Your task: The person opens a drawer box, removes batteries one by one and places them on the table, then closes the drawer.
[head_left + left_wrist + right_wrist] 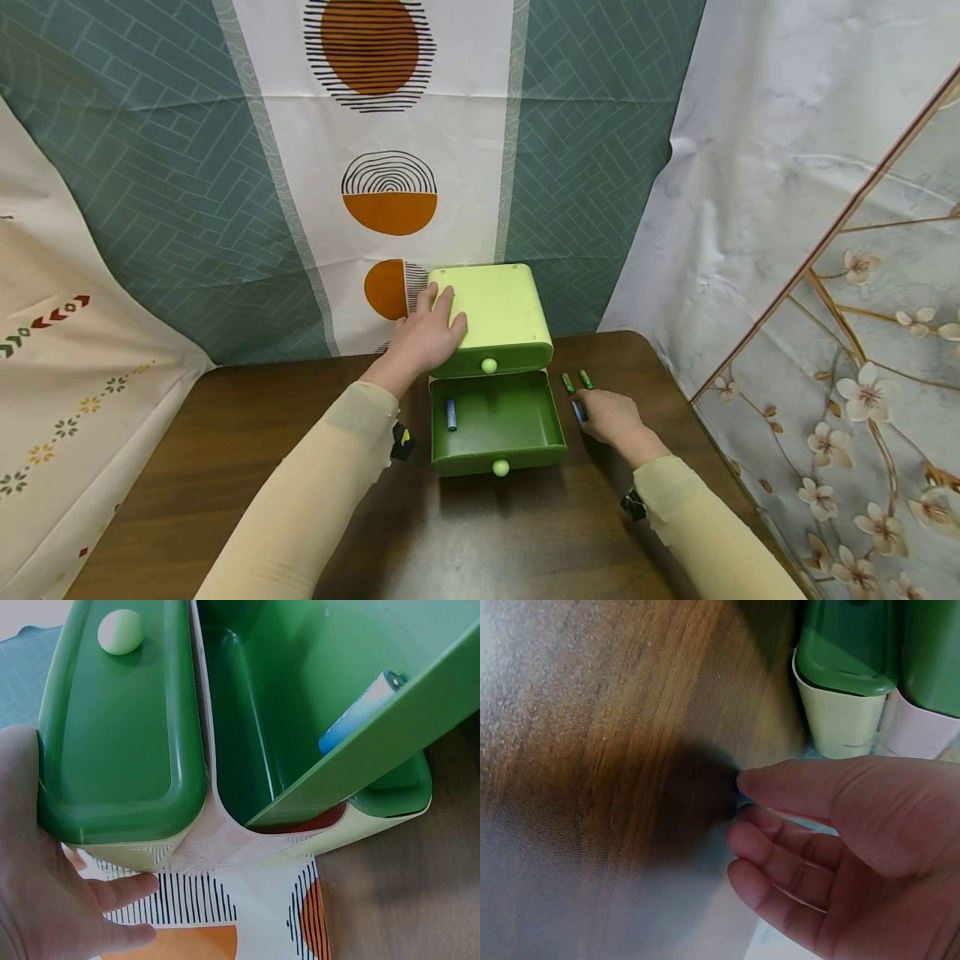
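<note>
Right hand [617, 419] rests low on the bench [247, 433], its grip half closed: thumb and forefinger are drawn together at a blue battery [577, 412], which shows only as a short blue end at the fingertips, at 10 o'clock from the knuckles. From the right wrist view I cannot tell whether the fingers [780, 862] actually pinch it or only touch it. Two green batteries [577, 382] lie side by side on the wood just beyond, at 11 o'clock from that hand, apart from it.

Left hand [426, 333] lies flat with fingers spread on the pale green top of the two-drawer box [501, 312], at its left rear corner; the grip is open, pressing, not curled round anything.

Lower drawer [498, 425] stands pulled out toward the person, between the two forearms, with another blue battery [452, 414] lying along its left wall. Upper drawer [491, 360] is closed.

Box backs against the hanging patterned cloth [390, 167] at 12 o'clock. Bare wood lies open at 6 o'clock and to 9 o'clock; the bench edge and a floral panel [862, 375] close in at 3 o'clock.
</note>
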`<state>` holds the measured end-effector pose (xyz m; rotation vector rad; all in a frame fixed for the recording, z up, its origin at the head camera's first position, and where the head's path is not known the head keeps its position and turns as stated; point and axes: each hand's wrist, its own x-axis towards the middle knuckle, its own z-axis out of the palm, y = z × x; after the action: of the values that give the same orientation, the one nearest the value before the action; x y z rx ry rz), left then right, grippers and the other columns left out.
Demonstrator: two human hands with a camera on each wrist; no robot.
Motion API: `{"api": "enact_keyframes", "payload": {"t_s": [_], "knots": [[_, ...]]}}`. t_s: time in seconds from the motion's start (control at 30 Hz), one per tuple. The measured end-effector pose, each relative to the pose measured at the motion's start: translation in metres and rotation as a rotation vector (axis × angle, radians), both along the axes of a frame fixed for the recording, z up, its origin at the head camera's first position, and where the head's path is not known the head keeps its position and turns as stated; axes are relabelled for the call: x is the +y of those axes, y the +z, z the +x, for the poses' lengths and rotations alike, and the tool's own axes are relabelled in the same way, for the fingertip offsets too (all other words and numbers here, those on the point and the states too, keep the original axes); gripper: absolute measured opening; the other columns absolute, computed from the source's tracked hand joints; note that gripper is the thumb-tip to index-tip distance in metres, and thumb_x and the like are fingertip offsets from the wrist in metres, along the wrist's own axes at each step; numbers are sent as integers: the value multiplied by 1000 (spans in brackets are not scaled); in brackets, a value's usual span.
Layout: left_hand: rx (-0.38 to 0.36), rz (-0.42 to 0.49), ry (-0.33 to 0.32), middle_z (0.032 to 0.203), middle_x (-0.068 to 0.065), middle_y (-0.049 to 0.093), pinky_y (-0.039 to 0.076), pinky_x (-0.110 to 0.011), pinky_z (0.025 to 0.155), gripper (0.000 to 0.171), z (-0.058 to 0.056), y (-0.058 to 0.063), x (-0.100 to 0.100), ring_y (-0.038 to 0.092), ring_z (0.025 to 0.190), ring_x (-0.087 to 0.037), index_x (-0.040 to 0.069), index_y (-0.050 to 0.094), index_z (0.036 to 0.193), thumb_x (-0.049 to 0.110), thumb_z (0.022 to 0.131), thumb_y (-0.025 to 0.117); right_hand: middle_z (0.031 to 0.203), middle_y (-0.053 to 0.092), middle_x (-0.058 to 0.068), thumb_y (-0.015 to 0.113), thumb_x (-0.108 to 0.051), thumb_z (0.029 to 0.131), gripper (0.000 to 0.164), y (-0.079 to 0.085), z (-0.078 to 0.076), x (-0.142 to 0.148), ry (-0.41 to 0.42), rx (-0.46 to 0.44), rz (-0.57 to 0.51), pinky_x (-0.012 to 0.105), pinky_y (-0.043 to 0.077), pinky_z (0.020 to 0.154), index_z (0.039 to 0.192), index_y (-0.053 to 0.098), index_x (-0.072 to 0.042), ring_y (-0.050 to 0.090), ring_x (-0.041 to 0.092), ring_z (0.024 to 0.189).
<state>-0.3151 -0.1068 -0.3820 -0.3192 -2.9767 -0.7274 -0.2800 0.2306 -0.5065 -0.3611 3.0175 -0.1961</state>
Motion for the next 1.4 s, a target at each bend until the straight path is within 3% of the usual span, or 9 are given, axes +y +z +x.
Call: {"api": "enact_keyframes", "payload": {"t_s": [0.43, 0.67, 0.97, 1.4], "knots": [[-8, 6, -1, 184, -13, 7, 22, -72, 127, 73, -1, 1, -1, 44, 154, -49, 17, 19, 179, 51, 116, 29, 107, 78, 8, 89, -14, 93, 41, 5, 5, 4, 10, 18, -25, 53, 61, 79, 131, 76, -12, 75, 33, 99], [-11, 13, 0, 184, -13, 8, 22, -71, 127, 73, -1, 0, 0, 46, 152, -50, 17, 20, 179, 52, 116, 30, 97, 75, 5, 89, -14, 93, 36, 11, 10, 4, 28, 48, -23, 51, 60, 75, 126, 76, -11, 73, 27, 90], [-9, 9, -3, 184, -13, 7, 23, -71, 127, 74, -1, 0, -1, 48, 150, -50, 17, 19, 179, 52, 116, 30, 83, 65, -3, 90, -13, 92, 42, 20, 20, 4, 48, 96, -27, 47, 58, 67, 130, 74, -9, 69, 20, 80], [-9, 5, -7, 184, -14, 7, 22, -71, 127, 73, -3, -1, -2, 46, 152, -48, 16, 18, 179, 51, 116, 29, 87, 66, -5, 89, -12, 91, 44, 29, 28, 2, 62, 174, -48, 44, 56, 64, 133, 74, -8, 67, 18, 79]]}}
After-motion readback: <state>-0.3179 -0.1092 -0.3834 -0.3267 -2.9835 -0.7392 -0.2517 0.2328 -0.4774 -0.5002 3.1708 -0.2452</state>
